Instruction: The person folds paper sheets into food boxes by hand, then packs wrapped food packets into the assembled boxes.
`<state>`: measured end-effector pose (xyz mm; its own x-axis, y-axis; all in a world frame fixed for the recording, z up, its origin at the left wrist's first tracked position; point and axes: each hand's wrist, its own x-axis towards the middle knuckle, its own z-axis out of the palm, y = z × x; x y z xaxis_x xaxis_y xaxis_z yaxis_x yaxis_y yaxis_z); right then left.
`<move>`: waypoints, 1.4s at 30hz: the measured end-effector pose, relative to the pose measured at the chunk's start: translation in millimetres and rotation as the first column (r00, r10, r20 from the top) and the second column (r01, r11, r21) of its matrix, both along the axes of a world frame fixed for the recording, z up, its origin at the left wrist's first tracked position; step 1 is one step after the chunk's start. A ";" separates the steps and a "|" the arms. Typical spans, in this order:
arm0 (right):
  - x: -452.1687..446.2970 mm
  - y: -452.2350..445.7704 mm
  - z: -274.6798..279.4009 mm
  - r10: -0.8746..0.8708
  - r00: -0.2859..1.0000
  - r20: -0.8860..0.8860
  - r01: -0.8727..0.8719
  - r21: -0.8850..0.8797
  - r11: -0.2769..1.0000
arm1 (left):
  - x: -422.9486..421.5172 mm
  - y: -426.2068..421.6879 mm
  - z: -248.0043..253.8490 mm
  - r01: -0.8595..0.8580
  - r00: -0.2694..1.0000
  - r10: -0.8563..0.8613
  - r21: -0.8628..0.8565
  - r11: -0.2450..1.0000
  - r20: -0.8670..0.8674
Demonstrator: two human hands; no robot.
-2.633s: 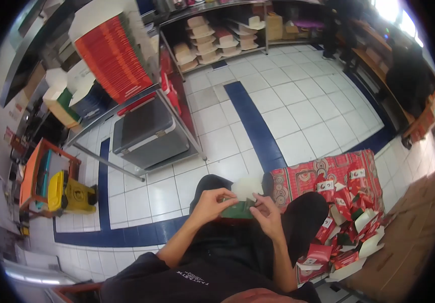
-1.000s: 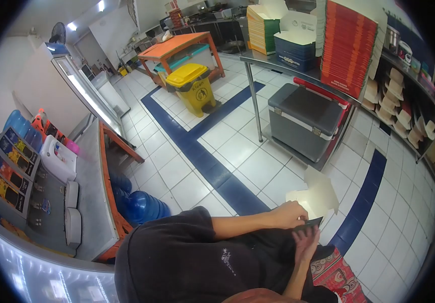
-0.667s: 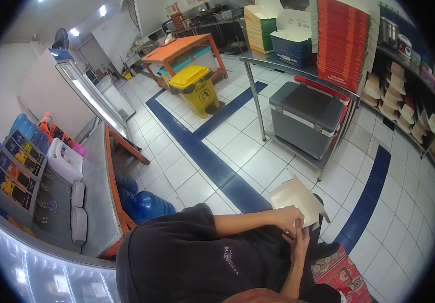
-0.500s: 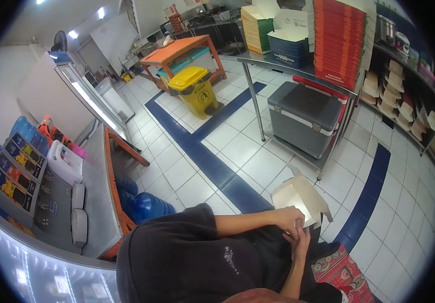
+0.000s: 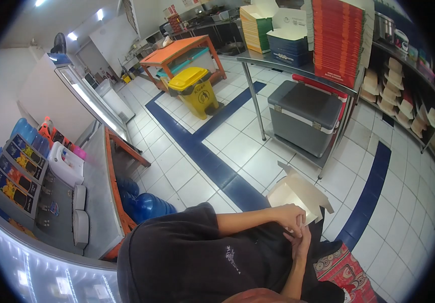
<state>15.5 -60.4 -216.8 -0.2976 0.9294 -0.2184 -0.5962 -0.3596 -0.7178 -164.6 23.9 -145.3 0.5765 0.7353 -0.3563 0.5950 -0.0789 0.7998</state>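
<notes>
An open cardboard food box, pale inside with its flaps sticking out, rests at my lap. My left hand reaches in from the left with bent fingers closed on the box's near corner. Just below, my right hand meets it, fingers pressed together at the same corner. The fingers of both hands overlap there, and the exact fold between them is hidden. Beneath the hands are my dark trousers.
A red patterned cloth lies by my foot. A metal table carries stacked red boxes, with a grey cooler below. A yellow bin, blue water jugs and a counter stand around.
The box has shifted slightly left and its flaps now sit at a different angle. Both hands stay together at its near corner, with only slight finger movement.
</notes>
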 end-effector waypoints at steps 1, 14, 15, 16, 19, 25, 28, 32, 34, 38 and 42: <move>1.0 0.0 -0.9 -0.001 1.000 0.000 0.001 -0.001 1.000 | -0.6 -0.1 -0.8 0.008 0.999 -0.009 0.027 1.000 0.037; -1.8 -0.4 -16.4 -0.294 0.923 0.247 0.204 0.333 0.921 | 15.2 -5.2 -32.0 -0.316 0.941 0.299 0.093 0.944 0.157; -0.5 -0.4 -14.8 -0.298 0.918 0.260 0.208 0.323 0.923 | 15.7 -6.0 -30.2 -0.312 0.946 0.286 0.182 0.933 0.151; -0.7 -0.3 -14.4 -0.299 0.919 0.259 0.209 0.322 0.923 | 16.2 -6.8 -28.4 -0.307 0.950 0.278 0.271 0.912 0.142; -1.1 -0.3 -12.9 -0.324 0.907 0.268 0.228 0.336 0.914 | 17.0 -8.8 -29.6 -0.259 0.893 0.292 -0.140 0.956 0.342; -3.3 1.3 -19.1 -0.351 0.907 0.231 0.248 0.382 0.891 | 18.1 -15.9 -55.7 -0.161 0.986 0.148 0.621 0.767 0.072; -3.4 1.3 -25.4 -0.292 0.942 0.166 0.243 0.265 0.933 | 16.3 -26.9 -25.9 -0.266 0.926 0.169 0.267 0.926 0.338; -1.5 2.7 -35.6 -0.300 0.931 0.206 0.244 0.259 0.935 | 18.8 -20.5 -7.2 0.040 0.982 0.081 0.601 0.798 -0.173; -2.9 2.5 -38.0 -0.289 0.931 0.223 0.236 0.234 0.943 | 16.6 -17.7 -22.0 0.058 0.988 0.045 0.627 0.777 -0.146; -1.9 2.6 -43.9 -0.372 0.903 0.214 0.305 0.292 0.907 | 17.7 -28.9 -25.5 -0.015 1.000 0.018 0.645 0.764 0.002; -0.8 1.2 -31.3 -0.408 0.887 0.214 0.351 0.260 0.900 | 24.1 -31.0 -28.5 -0.159 0.981 0.085 0.469 0.869 0.175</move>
